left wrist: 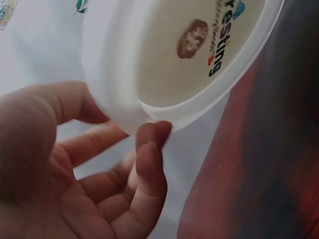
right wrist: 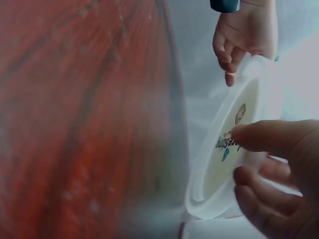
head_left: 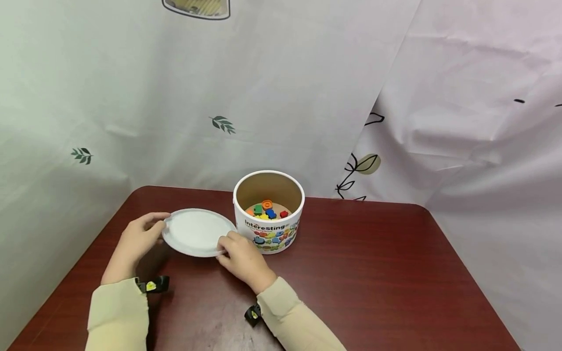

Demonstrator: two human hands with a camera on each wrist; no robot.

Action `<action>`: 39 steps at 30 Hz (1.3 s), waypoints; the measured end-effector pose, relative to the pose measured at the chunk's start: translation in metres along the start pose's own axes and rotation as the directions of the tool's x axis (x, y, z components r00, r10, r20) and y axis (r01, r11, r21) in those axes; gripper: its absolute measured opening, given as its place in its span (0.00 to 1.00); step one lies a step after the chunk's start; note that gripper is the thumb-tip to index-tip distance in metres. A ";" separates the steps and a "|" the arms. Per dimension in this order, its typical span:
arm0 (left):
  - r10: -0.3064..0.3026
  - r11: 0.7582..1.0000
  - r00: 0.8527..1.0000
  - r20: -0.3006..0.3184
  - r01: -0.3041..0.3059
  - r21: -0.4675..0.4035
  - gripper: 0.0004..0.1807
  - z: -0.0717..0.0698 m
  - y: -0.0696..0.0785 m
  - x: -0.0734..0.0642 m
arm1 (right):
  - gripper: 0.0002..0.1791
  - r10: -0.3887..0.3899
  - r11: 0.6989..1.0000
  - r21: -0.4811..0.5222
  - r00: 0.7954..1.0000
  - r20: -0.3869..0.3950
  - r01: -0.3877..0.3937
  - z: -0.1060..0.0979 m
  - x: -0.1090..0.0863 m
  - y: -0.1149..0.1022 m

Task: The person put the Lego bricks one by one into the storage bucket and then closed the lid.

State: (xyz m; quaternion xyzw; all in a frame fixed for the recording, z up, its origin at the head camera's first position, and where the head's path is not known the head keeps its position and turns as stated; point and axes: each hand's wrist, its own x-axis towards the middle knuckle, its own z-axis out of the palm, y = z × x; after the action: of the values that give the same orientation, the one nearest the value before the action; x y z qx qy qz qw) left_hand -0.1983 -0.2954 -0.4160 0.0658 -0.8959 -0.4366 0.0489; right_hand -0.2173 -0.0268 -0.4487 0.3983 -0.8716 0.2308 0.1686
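A white round lid (head_left: 196, 231) is held above the table, left of a white printed bucket (head_left: 273, 240). My left hand (head_left: 137, 242) pinches the lid's left rim between thumb and fingers. At the near right edge, my right hand (head_left: 244, 259) grips the lid, close beside the bucket. In the left wrist view the lid's other face (left wrist: 164, 59) carries lettering and a brown logo. In the right wrist view, the right thumb (right wrist: 274, 137) overlaps that printed face. Inside the uncovered bucket lie several small colourful pieces (head_left: 270, 213).
The dark red table (head_left: 373, 273) extends to the right of the bucket and towards the front. A pale patterned sheet (head_left: 285, 97) hangs behind the table and along both sides. Each wrist wears a black strap, such as the left one (head_left: 153, 284).
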 end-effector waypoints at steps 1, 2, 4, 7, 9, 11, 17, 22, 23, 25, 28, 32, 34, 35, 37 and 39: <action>0.025 1.000 0.999 -0.028 -0.024 0.007 0.28 0.000 0.002 -0.001 | 0.07 -0.017 1.000 -0.019 0.999 -0.045 0.016 -0.002 0.000 0.000; 0.050 0.999 0.997 -0.059 -0.050 0.012 0.28 0.000 0.004 -0.001 | 0.07 -0.029 0.999 -0.025 0.996 -0.090 0.027 -0.004 0.001 0.000; 0.098 0.995 0.988 -0.122 -0.097 0.014 0.28 -0.001 0.009 -0.002 | 0.06 -0.038 0.999 -0.008 0.985 -0.169 0.037 -0.011 0.001 -0.002; 0.164 0.986 0.964 -0.211 -0.165 0.011 0.27 -0.001 0.015 -0.003 | 0.06 -0.017 0.998 0.059 0.969 -0.246 0.033 -0.024 0.003 -0.005; 0.202 0.978 0.943 -0.266 -0.207 0.011 0.25 0.001 0.019 -0.004 | 0.06 0.012 0.992 0.126 0.965 -0.262 0.022 -0.034 0.004 -0.007; 0.231 0.971 0.922 -0.311 -0.239 0.010 0.23 0.003 0.023 -0.004 | 0.06 0.041 0.982 0.189 0.965 -0.258 0.009 -0.044 0.005 -0.007; 0.221 0.954 0.904 -0.366 -0.279 -0.111 0.21 0.013 0.033 -0.002 | 0.06 0.128 0.915 0.403 0.969 -0.213 -0.033 -0.070 0.006 -0.002; 0.214 0.936 0.913 -0.348 -0.294 -0.194 0.24 0.024 0.040 -0.001 | 0.07 0.233 0.822 0.565 0.949 -0.212 -0.075 -0.086 0.005 0.007; 0.215 0.926 0.915 -0.340 -0.301 -0.226 0.25 0.027 0.042 -0.001 | 0.07 0.256 0.805 0.588 0.941 -0.220 -0.081 -0.089 0.005 0.009; 0.220 0.902 0.923 -0.315 -0.316 -0.295 0.26 0.033 0.046 -0.002 | 0.07 0.303 0.753 0.651 0.927 -0.222 -0.091 -0.092 0.004 0.015; 0.223 0.839 0.933 -0.283 -0.331 -0.431 0.27 0.042 0.055 -0.002 | 0.07 0.377 0.668 0.736 0.902 -0.210 -0.108 -0.098 0.003 0.023; 0.219 0.741 0.932 -0.290 -0.352 -0.571 0.29 0.055 0.066 -0.003 | 0.08 0.473 0.577 0.806 0.858 -0.198 -0.132 -0.107 0.001 0.033; 0.211 0.710 0.927 -0.312 -0.364 -0.603 0.29 0.061 0.072 -0.004 | 0.08 0.510 0.557 0.820 0.833 -0.214 -0.131 -0.110 0.000 0.038; 0.206 0.706 0.924 -0.323 -0.368 -0.605 0.29 0.064 0.074 -0.004 | 0.08 0.524 0.556 0.821 0.821 -0.227 -0.128 -0.112 -0.001 0.040; 0.197 0.710 0.920 -0.338 -0.372 -0.599 0.29 0.070 0.080 -0.005 | 0.08 0.547 0.569 0.813 0.796 -0.259 -0.126 -0.114 -0.002 0.045; 0.198 0.717 0.919 -0.342 -0.374 -0.589 0.29 0.075 0.084 -0.006 | 0.09 0.571 0.602 0.785 0.765 -0.296 -0.145 -0.114 -0.004 0.049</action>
State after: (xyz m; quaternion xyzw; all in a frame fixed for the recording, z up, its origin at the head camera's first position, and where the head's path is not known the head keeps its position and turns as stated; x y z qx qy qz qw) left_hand -0.2099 -0.1847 -0.3958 -0.0401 -0.6765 -0.6915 0.2501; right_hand -0.2401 0.0653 -0.3680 0.1606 -0.6906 0.6833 0.1743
